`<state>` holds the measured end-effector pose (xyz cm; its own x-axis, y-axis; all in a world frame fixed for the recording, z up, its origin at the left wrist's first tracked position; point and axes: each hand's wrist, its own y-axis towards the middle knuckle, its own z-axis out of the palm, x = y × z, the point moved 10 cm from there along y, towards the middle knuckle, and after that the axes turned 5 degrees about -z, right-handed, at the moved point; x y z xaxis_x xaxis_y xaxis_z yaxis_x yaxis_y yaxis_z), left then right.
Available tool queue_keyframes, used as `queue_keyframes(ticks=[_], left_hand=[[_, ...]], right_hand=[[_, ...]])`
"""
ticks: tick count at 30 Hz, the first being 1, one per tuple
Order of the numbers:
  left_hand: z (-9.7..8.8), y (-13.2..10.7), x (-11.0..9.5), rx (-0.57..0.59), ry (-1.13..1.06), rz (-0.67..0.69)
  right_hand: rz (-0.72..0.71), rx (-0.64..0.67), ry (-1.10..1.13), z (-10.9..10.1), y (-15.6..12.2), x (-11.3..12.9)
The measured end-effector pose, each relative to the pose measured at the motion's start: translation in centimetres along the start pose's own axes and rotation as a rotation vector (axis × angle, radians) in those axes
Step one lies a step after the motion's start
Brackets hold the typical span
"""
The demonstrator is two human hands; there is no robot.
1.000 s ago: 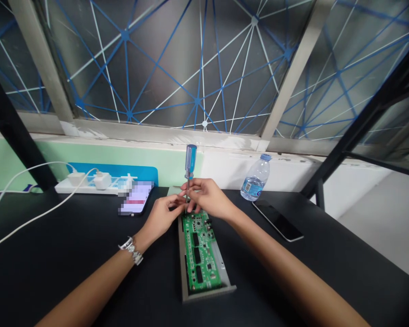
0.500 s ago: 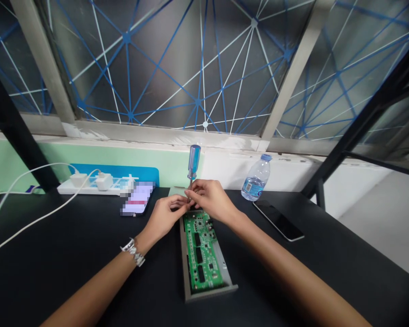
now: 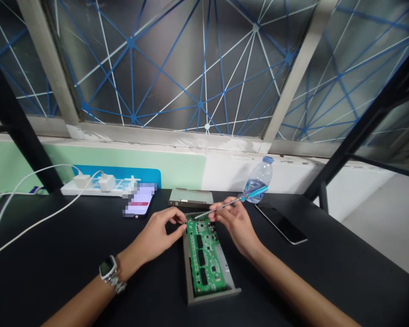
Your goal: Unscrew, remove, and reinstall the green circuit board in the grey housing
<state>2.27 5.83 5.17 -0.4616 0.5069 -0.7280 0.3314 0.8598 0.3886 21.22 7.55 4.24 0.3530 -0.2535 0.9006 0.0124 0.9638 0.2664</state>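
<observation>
My right hand (image 3: 236, 222) holds a screwdriver (image 3: 221, 206) by its shaft. The tool slants, with its translucent blue handle up to the right and its tip low over the far end of a green circuit board (image 3: 209, 259). That board lies in a shallow grey metal casing (image 3: 213, 299). At the casing's far left corner is my left hand (image 3: 162, 231), thumb and fingertips drawn close together. Whatever may be between those fingertips is too small to make out.
Behind the casing lies a flat grey metal cover (image 3: 191, 198). A water bottle (image 3: 259, 179) and a dark phone (image 3: 281, 223) are on the right. To the left are a lit phone (image 3: 141, 200) and a white power strip (image 3: 97, 186) with cables, all on the black table (image 3: 150, 290).
The screwdriver has gone from upright to slanting, its handle swung down to the right with my right hand. My left hand has drawn slightly nearer me, and the grey cover behind shows more.
</observation>
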Motion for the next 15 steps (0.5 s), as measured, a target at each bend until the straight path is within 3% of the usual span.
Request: queue_keyframes(ticks=[5, 15], left_hand=[[0.4, -0.1, -0.2, 0.014, -0.01, -0.002], [0.3, -0.1, -0.1, 0.024, -0.019, 0.005]], right_hand=[[0.089, -0.1, 0.129, -0.8, -1.0, -2.0], [0.156, -0.162, 0.199, -1.0, -1.5, -2.8]])
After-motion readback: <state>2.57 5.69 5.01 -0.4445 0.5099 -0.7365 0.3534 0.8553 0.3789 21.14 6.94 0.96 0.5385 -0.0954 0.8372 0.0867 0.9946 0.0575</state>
